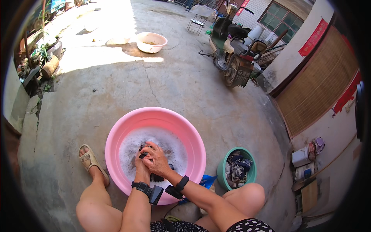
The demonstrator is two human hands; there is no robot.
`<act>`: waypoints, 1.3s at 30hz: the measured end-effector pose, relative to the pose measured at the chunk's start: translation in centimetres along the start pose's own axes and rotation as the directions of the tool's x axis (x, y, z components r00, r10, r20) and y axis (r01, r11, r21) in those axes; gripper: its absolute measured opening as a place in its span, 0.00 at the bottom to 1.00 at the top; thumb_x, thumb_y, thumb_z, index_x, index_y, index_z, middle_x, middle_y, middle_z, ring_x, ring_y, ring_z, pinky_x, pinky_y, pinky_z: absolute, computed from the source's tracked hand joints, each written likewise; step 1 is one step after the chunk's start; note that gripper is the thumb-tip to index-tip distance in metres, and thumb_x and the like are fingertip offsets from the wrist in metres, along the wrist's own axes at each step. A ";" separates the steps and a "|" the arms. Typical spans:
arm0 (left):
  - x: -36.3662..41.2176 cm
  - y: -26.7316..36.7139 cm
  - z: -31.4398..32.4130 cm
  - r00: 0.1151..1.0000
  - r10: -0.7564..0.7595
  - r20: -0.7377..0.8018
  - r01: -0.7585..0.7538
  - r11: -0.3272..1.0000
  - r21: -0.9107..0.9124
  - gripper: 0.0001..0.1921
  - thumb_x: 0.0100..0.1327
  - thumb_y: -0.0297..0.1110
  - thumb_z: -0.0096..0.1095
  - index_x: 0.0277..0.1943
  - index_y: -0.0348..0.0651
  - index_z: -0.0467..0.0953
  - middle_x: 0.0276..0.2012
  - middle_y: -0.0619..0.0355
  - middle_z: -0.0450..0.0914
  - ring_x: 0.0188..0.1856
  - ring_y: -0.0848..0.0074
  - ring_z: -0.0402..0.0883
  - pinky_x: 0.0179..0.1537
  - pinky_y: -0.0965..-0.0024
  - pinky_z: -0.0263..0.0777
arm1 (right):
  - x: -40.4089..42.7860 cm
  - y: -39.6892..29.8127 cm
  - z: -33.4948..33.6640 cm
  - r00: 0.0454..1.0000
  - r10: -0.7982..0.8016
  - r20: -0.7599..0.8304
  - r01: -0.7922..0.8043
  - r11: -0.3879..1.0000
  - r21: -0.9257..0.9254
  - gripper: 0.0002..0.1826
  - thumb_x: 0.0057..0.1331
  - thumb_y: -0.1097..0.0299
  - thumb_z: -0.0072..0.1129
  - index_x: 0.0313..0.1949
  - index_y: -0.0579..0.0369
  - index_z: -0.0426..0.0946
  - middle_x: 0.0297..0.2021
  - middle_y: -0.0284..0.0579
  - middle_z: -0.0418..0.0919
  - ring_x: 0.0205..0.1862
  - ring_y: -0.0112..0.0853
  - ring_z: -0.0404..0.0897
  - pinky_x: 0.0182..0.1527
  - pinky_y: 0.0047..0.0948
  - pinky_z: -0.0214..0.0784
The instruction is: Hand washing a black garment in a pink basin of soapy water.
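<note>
A large pink plastic basin (pixel 191 136) holds foamy, soapy water (pixel 171 139) in front of me. Over the suds, my right hand (pixel 156 159) lies across my left hand (pixel 141 165), the two pressed together. Wet black cloth (pixel 143 155) is squeezed between them, bits of it showing around the fingers. More dark fabric (pixel 157 177) lies in the water under my right wrist. Most of my left hand is hidden behind the right. Black devices are strapped on both wrists, above the basin's near rim.
Beside my right knee stands a green tub (pixel 252 171) of crumpled laundry (pixel 239 168). Blue plastic (pixel 208 181) lies between it and the pink basin. Farther off are a light pink basin (pixel 158 47), a parked scooter (pixel 232 46) and a folding chair (pixel 197 23).
</note>
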State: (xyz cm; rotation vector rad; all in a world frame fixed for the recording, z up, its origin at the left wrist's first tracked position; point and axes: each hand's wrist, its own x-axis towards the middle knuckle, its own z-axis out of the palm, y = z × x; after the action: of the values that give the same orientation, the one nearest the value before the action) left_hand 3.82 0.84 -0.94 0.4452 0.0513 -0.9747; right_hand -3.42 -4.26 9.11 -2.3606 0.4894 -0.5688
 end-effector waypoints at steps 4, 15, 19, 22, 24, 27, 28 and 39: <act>-0.4 -2.3 3.2 0.950 -0.098 -0.295 0.116 0.992 0.044 0.16 0.65 0.44 0.48 0.47 0.43 0.72 0.41 0.55 0.77 0.41 0.67 0.79 0.42 0.64 0.75 | 1.2 2.1 -1.1 0.979 0.185 -0.080 -0.183 0.983 0.029 0.13 0.51 0.59 0.62 0.36 0.49 0.80 0.44 0.45 0.78 0.42 0.44 0.78 0.45 0.36 0.71; -1.3 2.2 4.8 0.953 0.162 -0.254 0.144 0.497 0.856 0.17 0.64 0.40 0.50 0.29 0.33 0.76 0.18 0.56 0.74 0.14 0.69 0.75 0.14 0.67 0.68 | 2.0 5.2 -4.0 0.788 0.372 0.492 -0.603 0.628 0.492 0.25 0.55 0.60 0.66 0.50 0.60 0.75 0.44 0.44 0.79 0.45 0.28 0.76 0.49 0.26 0.67; -1.8 6.4 3.8 0.935 0.282 -0.215 0.278 -0.208 0.938 0.09 0.55 0.37 0.60 0.31 0.39 0.80 0.29 0.47 0.81 0.33 0.57 0.82 0.36 0.55 0.75 | 1.1 6.7 -7.1 0.794 0.249 0.555 -0.441 0.864 0.242 0.38 0.42 0.71 0.70 0.56 0.58 0.70 0.47 0.46 0.77 0.48 0.31 0.74 0.54 0.28 0.64; -3.2 5.9 3.6 0.963 0.253 -0.095 0.233 -0.599 0.766 0.15 0.46 0.36 0.68 0.39 0.42 0.79 0.41 0.49 0.79 0.45 0.56 0.79 0.48 0.56 0.70 | 0.5 6.7 -6.7 0.800 0.335 0.497 -0.514 0.811 0.280 0.32 0.41 0.78 0.61 0.52 0.59 0.74 0.40 0.42 0.79 0.42 0.29 0.75 0.49 0.26 0.67; -3.0 5.3 4.0 0.999 0.038 -0.001 0.020 -0.493 0.870 0.28 0.39 0.36 0.73 0.49 0.48 0.75 0.51 0.50 0.74 0.54 0.58 0.73 0.56 0.49 0.58 | 0.3 5.3 -6.3 0.810 0.331 0.484 -0.521 0.785 0.335 0.26 0.41 0.79 0.56 0.46 0.63 0.77 0.34 0.40 0.78 0.36 0.26 0.74 0.44 0.24 0.68; -2.9 5.0 5.6 0.955 -0.267 0.127 -0.133 -0.005 0.991 0.44 0.32 0.37 0.77 0.59 0.53 0.66 0.55 0.52 0.72 0.58 0.60 0.70 0.61 0.43 0.46 | 0.6 3.4 -5.7 0.778 0.358 0.517 -0.589 0.702 0.401 0.25 0.41 0.79 0.56 0.44 0.64 0.77 0.33 0.39 0.78 0.35 0.25 0.74 0.44 0.23 0.68; -3.1 5.1 5.9 0.907 -0.386 0.168 -0.101 0.189 0.977 0.51 0.29 0.37 0.79 0.63 0.54 0.61 0.53 0.54 0.75 0.57 0.60 0.72 0.61 0.42 0.46 | 0.7 2.7 -5.7 0.789 0.361 0.497 -0.591 0.665 0.456 0.23 0.41 0.79 0.56 0.42 0.65 0.77 0.34 0.38 0.78 0.35 0.25 0.74 0.44 0.23 0.68; -2.9 8.8 9.7 0.867 -0.448 0.216 0.140 0.637 0.758 0.20 0.51 0.28 0.57 0.49 0.31 0.73 0.40 0.55 0.80 0.40 0.77 0.79 0.44 0.74 0.73 | 1.4 3.4 -8.8 0.824 0.295 0.484 -0.567 0.403 0.718 0.27 0.49 0.77 0.62 0.52 0.67 0.70 0.45 0.45 0.76 0.46 0.29 0.74 0.52 0.31 0.67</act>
State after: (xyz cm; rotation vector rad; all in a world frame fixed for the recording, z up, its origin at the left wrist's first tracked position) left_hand 7.75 3.61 11.58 0.9935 -0.6807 -1.3992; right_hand -7.37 -11.82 13.33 -1.2281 0.5155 -0.1210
